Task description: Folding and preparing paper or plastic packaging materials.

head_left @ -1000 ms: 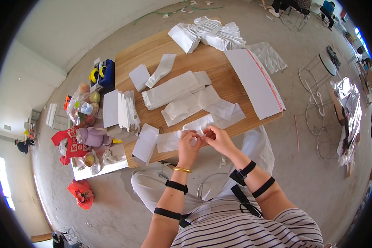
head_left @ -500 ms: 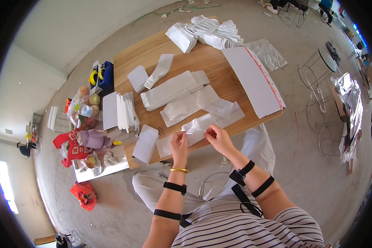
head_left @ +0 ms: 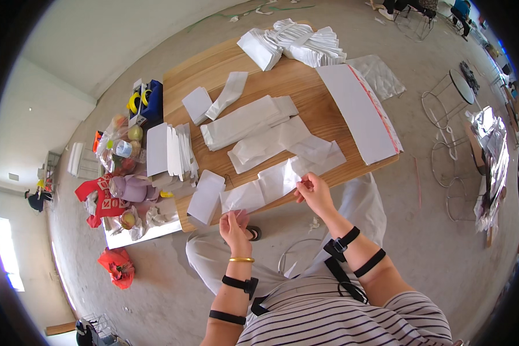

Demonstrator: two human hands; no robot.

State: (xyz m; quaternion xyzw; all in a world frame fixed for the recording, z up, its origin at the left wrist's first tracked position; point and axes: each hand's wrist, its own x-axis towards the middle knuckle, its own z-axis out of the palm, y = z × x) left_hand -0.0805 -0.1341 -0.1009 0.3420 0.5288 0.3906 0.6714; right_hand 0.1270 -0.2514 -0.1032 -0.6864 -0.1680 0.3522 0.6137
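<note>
A thin translucent plastic bag [head_left: 262, 187] stretches along the near edge of the wooden table, with a bright glare toward its right end. My left hand [head_left: 235, 228] pinches the bag's near left end, just off the table edge. At the other end, my right hand [head_left: 316, 193] has thumb and fingers closed on the bag's right edge. Just beyond lie more flat translucent bags [head_left: 265, 144], overlapping one another, and a thicker pile of them [head_left: 245, 124]. A white card [head_left: 206, 197] rests to the left of the bag I hold.
White folded pieces [head_left: 180, 151] stand stacked at the table's [head_left: 216, 60] left, near a blue tape dispenser [head_left: 151, 104]. A large white bundle [head_left: 297, 46] sits at the far edge. White cardboard [head_left: 360, 115] covers the right side. Fruit and a red bag [head_left: 101, 199] are at left.
My left hand has moved left and nearer to me, and my right hand slightly right. The crumpled bag between them is now drawn out flatter and longer.
</note>
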